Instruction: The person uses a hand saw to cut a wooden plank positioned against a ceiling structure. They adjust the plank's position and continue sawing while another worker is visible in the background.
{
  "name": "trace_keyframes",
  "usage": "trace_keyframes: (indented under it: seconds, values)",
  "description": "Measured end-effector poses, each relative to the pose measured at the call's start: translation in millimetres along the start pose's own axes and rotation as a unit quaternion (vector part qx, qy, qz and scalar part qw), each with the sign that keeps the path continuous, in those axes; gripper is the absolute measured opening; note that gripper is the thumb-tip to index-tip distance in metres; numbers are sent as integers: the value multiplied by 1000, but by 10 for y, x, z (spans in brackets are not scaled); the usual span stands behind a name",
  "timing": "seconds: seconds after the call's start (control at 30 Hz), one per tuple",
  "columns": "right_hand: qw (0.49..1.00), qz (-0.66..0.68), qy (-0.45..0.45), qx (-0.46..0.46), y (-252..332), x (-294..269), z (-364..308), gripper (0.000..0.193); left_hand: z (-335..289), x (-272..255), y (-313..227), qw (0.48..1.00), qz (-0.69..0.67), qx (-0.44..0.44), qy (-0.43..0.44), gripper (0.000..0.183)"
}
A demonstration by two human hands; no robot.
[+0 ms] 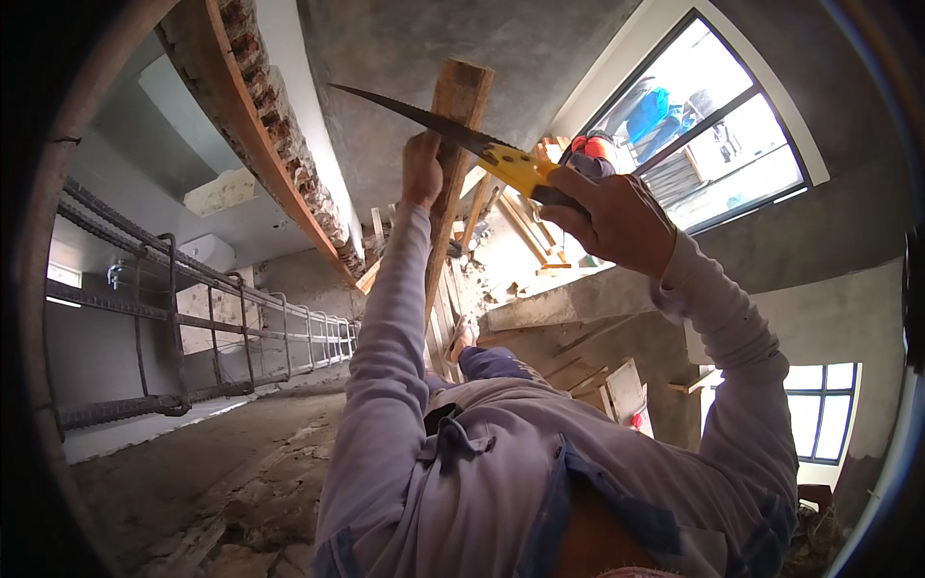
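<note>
My right hand is closed round the yellow and black handle of a hand saw. The dark toothed blade points to the upper left and crosses in front of a long wooden board near its upper end; whether the teeth touch the wood I cannot tell. My left hand grips that board by its left edge, just below the blade. The board runs down toward my feet, its lower part beside my left forearm.
A rebar cage stretches along the left. Above it runs a wooden beam beside broken brickwork. Loose planks and debris lie beyond my foot. A person with an orange helmet is near the window.
</note>
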State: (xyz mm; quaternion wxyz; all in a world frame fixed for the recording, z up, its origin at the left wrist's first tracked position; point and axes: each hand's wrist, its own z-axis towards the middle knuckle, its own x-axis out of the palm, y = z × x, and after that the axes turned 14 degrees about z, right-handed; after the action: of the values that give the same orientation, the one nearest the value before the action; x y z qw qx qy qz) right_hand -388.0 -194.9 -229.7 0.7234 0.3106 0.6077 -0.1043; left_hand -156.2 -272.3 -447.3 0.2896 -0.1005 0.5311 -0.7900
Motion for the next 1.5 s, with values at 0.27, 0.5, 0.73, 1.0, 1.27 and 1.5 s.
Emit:
trace_keyframes:
  seconds: [0.27, 0.5, 0.73, 1.0, 1.27, 1.5]
  values:
    - [1000, -14, 11, -20, 126, -317, -779, 38, 77, -234, 243, 999, 6, -47, -2, 53]
    - [999, 15, 6, 35, -64, -54, -222, 29, -18, 3, -78, 996, -80, -10, 27, 58]
    - [999, 25, -10, 30, 194, -328, -749, 27, 57, -85, 164, 997, -10, -73, 12, 60]
    - [993, 12, 51, 109, 174, -164, -509, 30, -22, -112, 2, 999, 11, 28, -14, 57]
    - [997, 44, -62, -12, -223, 89, -197, 28, 70, 196, 354, 997, 50, 60, -13, 47]
    - [991, 94, -53, -74, -118, 195, 78, 28, 275, 33, 800, 988, -147, -26, 38, 42]
